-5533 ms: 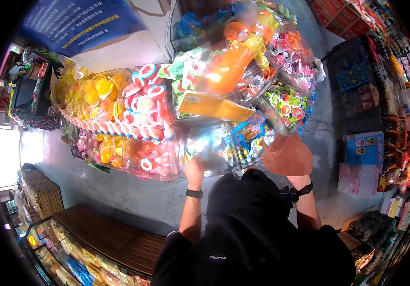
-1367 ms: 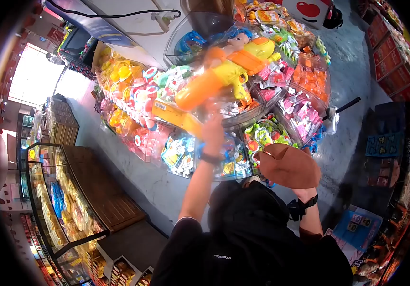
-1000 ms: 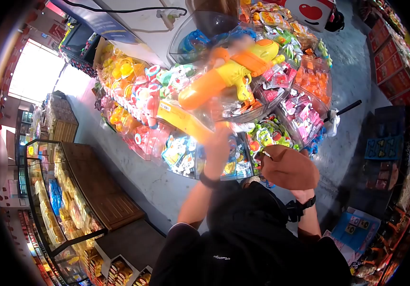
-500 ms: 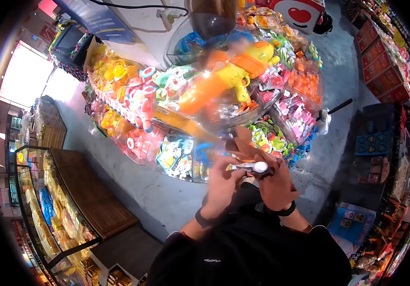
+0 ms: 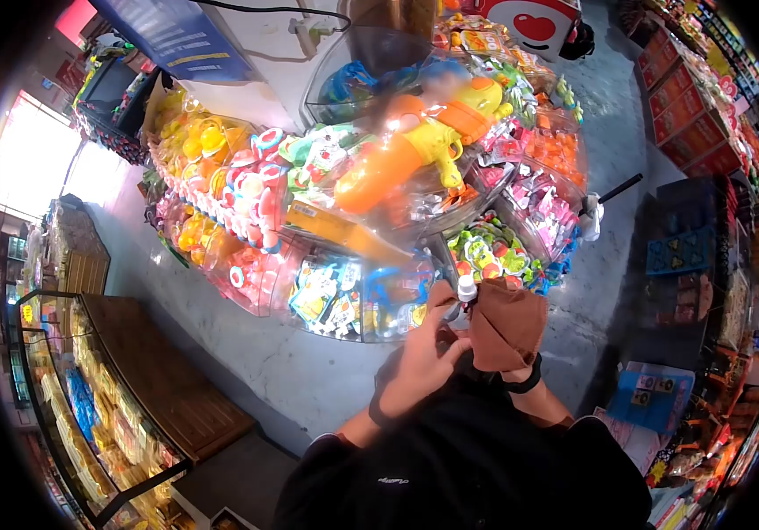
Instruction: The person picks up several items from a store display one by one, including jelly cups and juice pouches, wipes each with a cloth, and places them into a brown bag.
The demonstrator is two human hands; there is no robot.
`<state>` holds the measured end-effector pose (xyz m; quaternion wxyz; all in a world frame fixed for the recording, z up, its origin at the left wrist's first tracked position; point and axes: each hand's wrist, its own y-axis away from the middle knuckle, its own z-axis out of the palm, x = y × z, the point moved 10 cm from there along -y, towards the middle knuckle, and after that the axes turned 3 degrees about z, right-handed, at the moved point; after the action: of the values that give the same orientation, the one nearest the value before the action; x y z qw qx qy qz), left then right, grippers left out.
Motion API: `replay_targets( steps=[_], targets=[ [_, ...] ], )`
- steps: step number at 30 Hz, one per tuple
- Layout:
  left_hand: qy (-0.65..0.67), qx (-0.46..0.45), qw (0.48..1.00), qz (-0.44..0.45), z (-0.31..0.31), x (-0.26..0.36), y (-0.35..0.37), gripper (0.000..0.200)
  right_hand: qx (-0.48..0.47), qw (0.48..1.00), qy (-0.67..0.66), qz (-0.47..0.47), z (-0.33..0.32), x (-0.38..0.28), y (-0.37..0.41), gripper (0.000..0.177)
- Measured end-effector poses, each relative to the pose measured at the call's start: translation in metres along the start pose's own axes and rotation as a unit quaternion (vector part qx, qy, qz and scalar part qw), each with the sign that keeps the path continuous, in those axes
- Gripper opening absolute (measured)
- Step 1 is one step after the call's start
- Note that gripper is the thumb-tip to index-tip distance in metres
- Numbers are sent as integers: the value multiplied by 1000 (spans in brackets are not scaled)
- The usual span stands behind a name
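Bottle: we see a small white-capped bottle (image 5: 466, 287) upright between the two hands, close to the chest and just short of the toy display's near edge. We judge it is kept close so both hands can meet on it.
Left hand: the left hand (image 5: 428, 349) is curled shut about the bottle's lower part, leaving the cap free above.
Right hand: the right hand (image 5: 510, 364) sits under a brown cloth (image 5: 503, 314) that drapes over it and touches the bottle. We cannot tell how far its fingers are open.
Around: clear bins (image 5: 256, 265) of packed toys ring the display, and an orange and yellow water gun (image 5: 406, 150) lies on top.
In the way: the bin fronts stand just beyond the hands. A black-handled tool (image 5: 613, 190) juts out at the right, well apart.
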<state>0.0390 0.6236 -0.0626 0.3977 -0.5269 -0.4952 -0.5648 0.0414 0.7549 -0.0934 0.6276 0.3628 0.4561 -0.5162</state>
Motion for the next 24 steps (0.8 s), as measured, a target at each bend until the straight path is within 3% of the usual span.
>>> replay_targets(
  steps=[1,5,8,11,13,16,17,19,20,22,23,24],
  targets=[
    [42,5,999,-20,-2,-9,1,51,-1,1000,-15,28,0,7,1,56],
    [172,89,980,37,-23,-9,10,48,-5,992,9,123,12,15,2,56],
    [227,131,964,44,-36,-10,14,48,-13,982,-86,169,29,20,-1,48],
    [264,119,957,26,-35,-9,17,52,18,986,112,121,37,-5,-4,49],
    [242,109,964,-3,-33,-20,20,53,58,986,119,100,31,-13,-3,40],
    [233,110,962,86,-30,-5,20,54,108,959,262,14,35,-52,-6,27],
    [229,93,966,79,-29,-7,20,53,119,936,329,-23,40,-65,-6,22],
    [220,58,972,65,-26,-11,20,51,189,977,99,4,20,-47,-3,19],
    [266,87,957,72,-31,-18,22,52,206,978,12,33,15,-40,-4,20],
    [356,145,919,85,-38,-33,26,54,137,947,273,97,27,-59,-12,20],
    [337,115,924,137,-36,-19,25,54,96,907,394,113,33,-69,-15,21],
    [316,85,926,189,-34,-1,21,54,54,894,442,60,44,-63,-14,23]
  ],
)
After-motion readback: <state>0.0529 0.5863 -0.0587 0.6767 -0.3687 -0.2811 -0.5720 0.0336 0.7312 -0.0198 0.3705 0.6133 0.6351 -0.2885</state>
